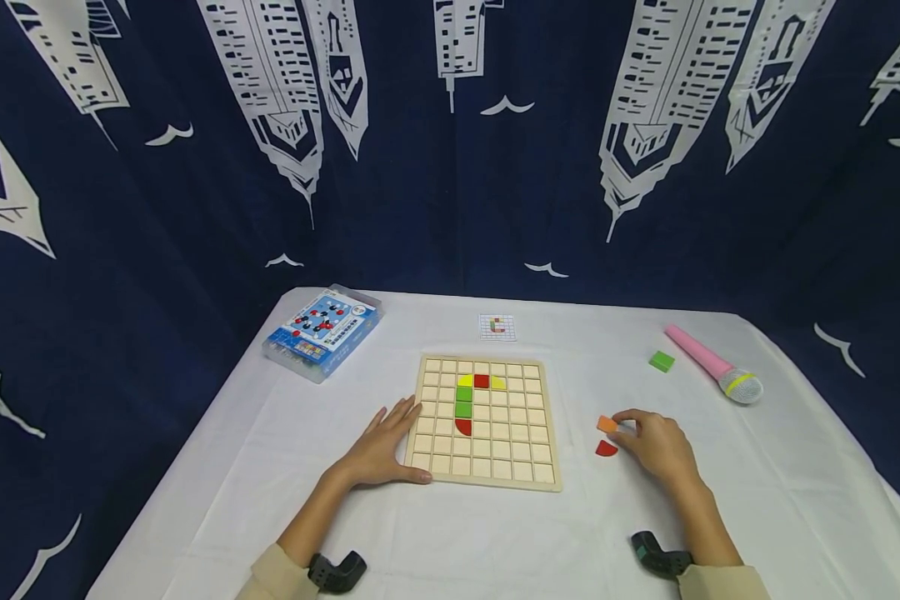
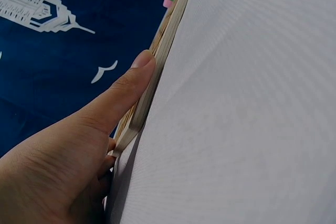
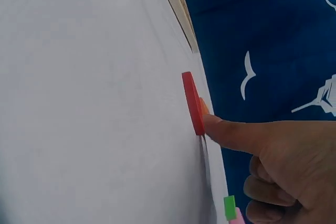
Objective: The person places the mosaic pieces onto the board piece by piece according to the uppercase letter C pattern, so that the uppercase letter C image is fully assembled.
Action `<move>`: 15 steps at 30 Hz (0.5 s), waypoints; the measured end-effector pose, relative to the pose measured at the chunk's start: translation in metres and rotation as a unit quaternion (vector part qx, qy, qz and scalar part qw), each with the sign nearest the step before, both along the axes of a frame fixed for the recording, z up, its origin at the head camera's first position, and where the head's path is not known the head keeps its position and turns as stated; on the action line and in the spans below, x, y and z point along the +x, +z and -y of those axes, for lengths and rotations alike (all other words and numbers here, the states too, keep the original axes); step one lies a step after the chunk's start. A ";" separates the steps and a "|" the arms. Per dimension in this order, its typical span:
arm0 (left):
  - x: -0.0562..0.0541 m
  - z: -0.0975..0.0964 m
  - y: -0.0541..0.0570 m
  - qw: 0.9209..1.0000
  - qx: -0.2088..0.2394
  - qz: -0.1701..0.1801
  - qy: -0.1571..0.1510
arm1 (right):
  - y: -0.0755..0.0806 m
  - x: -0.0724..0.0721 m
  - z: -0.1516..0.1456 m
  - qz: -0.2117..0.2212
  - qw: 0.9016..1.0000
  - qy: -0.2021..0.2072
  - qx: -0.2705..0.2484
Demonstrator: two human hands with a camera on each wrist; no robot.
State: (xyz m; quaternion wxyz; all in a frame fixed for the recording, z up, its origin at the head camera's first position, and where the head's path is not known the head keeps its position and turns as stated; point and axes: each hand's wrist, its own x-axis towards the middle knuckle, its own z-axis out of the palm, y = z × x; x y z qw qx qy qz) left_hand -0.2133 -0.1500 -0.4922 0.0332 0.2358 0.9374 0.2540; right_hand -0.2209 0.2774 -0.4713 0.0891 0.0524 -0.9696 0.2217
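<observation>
A square wooden grid board [image 1: 502, 450] lies on the white table. My left hand [image 1: 382, 446] rests at its near-left corner, fingers spread along the left side and thumb against the near edge. On the board, a red square tile [image 1: 482, 381] sits between two yellow rounded tiles [image 1: 498, 383]. Green square tiles [image 1: 463, 402] run down from the left yellow one to a red quarter-round tile [image 1: 462, 428]. Right of the board, my right hand [image 1: 658, 446] pinches an orange tile [image 1: 606, 423] between thumb and index finger. Another red quarter-round tile [image 1: 606, 449] lies just nearer me.
A small pattern card [image 1: 497, 327] lies beyond the board. At the back left is a blue-and-clear plastic box [image 1: 322, 333]. A green tile [image 1: 662, 361] and a pink microphone [image 1: 708, 360] lie at the right. Behind the table hangs a dark blue printed curtain [image 1: 450, 208].
</observation>
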 end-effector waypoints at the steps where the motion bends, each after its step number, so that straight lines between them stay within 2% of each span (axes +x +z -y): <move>1: 0.000 0.000 0.000 1.000 -0.001 -0.001 0.000 | 0.002 0.000 0.002 -0.006 1.000 0.001 0.000; 7: -0.001 0.000 0.000 1.000 -0.002 -0.001 0.001 | 0.014 0.000 0.029 -0.053 0.998 0.025 -0.016; 12: 0.000 0.000 -0.001 1.000 -0.001 -0.002 0.000 | 0.019 0.000 0.063 -0.076 0.994 0.077 -0.035; 15: 0.000 0.000 -0.001 1.000 0.002 -0.002 -0.001 | 0.019 0.000 0.084 -0.076 0.990 0.106 -0.049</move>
